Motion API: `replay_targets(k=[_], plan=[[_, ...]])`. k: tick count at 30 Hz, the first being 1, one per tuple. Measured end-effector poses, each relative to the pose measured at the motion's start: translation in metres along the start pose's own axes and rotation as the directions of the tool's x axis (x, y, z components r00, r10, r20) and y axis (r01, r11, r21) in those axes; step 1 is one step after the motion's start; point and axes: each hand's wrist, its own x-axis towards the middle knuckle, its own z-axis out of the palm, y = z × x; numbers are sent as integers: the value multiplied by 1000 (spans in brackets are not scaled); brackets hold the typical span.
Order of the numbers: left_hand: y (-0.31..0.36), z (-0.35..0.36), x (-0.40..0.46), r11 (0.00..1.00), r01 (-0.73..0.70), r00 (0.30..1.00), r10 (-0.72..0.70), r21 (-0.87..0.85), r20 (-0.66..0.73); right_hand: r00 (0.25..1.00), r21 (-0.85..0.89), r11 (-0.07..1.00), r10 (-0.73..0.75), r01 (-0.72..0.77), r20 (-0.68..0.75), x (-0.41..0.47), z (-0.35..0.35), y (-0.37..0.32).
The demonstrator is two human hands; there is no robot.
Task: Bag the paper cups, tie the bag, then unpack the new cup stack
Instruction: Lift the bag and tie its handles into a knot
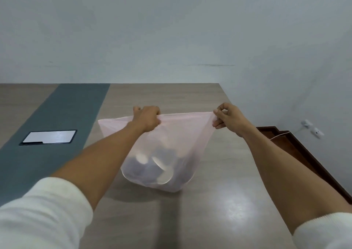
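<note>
So the pale pink bag [167,140] is being held up off the desk [219,201] by its top edge, stretched out flat between both hands. The left hand [147,120] is clenched around a bunched bit of the rim, and the right hand [227,118] has the far corner pinched between thumb and fingertips. The paper cups [152,165] are already inside, slumped in a heap at the bottom, so bagging looks done and tying is probably what's up now.

For a decent knot, the two gripped corners should be drawn up and twisted into tails before being crossed, with the air pushed out first so the bundle doesn't balloon. Enough slack should be kept above the cups, otherwise the knot can't be pulled snug. The film looks thin, so a slow even pull is likely safer than a yank.

Texture-wise: the plastic is thin, translucent and soft, creased where it's gathered. The cups show through as dark rounded shapes with pale circular ends. The desk is smooth wood-look laminate with a glossy sheen, and a grey strip [57,125] with a metal cable hatch [49,136] sits off to the left. No new cup stack can be seen.
</note>
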Motion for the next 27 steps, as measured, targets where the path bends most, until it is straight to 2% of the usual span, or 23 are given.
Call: replay_targets(k=[3,5,6,7,8,9,10,11,12,13,16,18,20,21,23,25,27], plan=[[-7,-9,3,951,-119,990,135,-285,37,990,-61,996,62,-70,-126,0,-3,10],[-7,-18,0,913,-144,981,182,-380,64,970,-216,969,67,-119,-234,3,2,16],[-6,-20,0,899,-137,978,189,-417,88,944,-360,921,26,-151,-329,3,9,17],[-5,-22,-1,884,-127,974,197,-449,112,893,-506,851,-109,-143,-436,1,21,16],[-6,-22,0,872,-118,971,202,-474,130,821,-631,772,-309,-80,-481,-1,40,16],[-5,-23,0,865,-115,968,208,-489,141,764,-719,692,-498,65,-411,-5,63,15],[-4,-22,-1,860,-112,966,212,-498,148,716,-768,592,-645,246,-267,-12,89,9],[-3,-21,-2,854,-106,965,213,-510,156,693,-770,504,-712,391,-114,-21,115,4],[-4,-20,-4,847,-98,965,210,-523,159,707,-754,468,-707,460,-7,-26,137,2],[-2,-20,-6,842,-88,966,201,-532,159,733,-754,466,-680,463,30,-30,152,1],[-7,-17,-11,854,-53,987,122,-518,101,833,-727,579,-552,369,-17,-23,168,-2],[-13,-11,-16,929,-27,999,39,-369,26,914,-631,694,-401,347,62,-15,169,-7],[-14,1,-27,992,-76,985,58,-104,-162,958,-560,777,-240,288,160,-6,169,-18],[-15,10,-35,992,-127,954,124,6,-274,967,-535,807,-172,249,190,-2,169,-24],[-15,25,-51,965,-211,907,252,153,-338,968,-450,878,-57,164,243,5,168,-36],[-21,40,-60,931,-274,892,339,240,-298,947,-343,939,78,36,313,8,164,-45],[-25,47,-61,916,-287,907,354,279,-230,907,-344,939,161,-20,388,10,159,-47]])
